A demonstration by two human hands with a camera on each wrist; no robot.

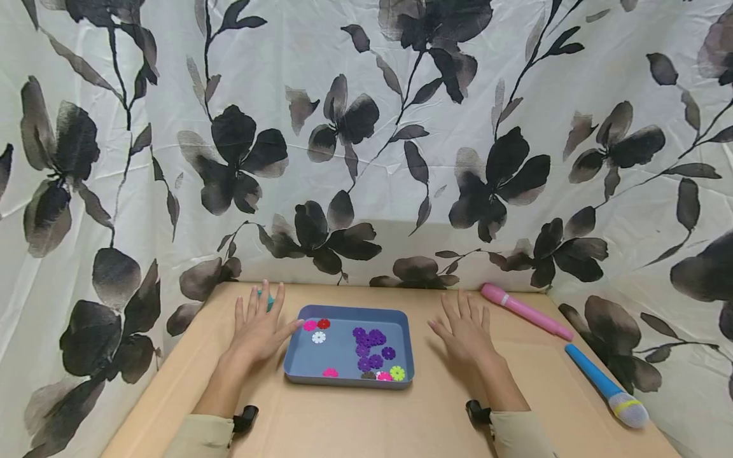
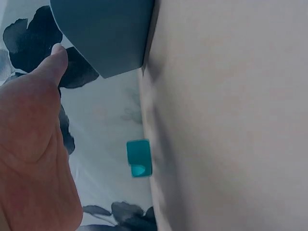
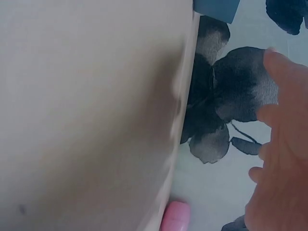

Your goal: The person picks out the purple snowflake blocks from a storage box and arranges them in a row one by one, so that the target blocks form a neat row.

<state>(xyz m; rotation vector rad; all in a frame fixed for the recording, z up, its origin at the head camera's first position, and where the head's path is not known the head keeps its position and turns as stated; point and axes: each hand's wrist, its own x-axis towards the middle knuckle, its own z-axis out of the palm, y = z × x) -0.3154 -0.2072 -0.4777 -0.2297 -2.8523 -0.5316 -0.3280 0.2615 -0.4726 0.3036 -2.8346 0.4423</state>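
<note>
A blue-grey tray (image 1: 338, 356) lies between the two hands in the head view. Inside it, several purple flower-shaped pieces (image 1: 375, 337) cluster at the right, with a yellow-green one (image 1: 397, 373) in the near corner. Pink, red and white pieces (image 1: 318, 337) lie toward its left side. My left hand (image 1: 258, 334) is held with fingers spread, its thumb close to the tray's left edge. Spread fingers also show on my right hand (image 1: 469, 334), a little to the right of the tray. Neither hand holds anything.
A small teal object (image 2: 139, 158) stands beyond the left hand, partly hidden by its fingers in the head view. At the right lie a pink toy microphone (image 1: 527, 312) and a blue one (image 1: 604, 385). A floral curtain (image 1: 343, 165) hangs behind the table (image 1: 355, 420).
</note>
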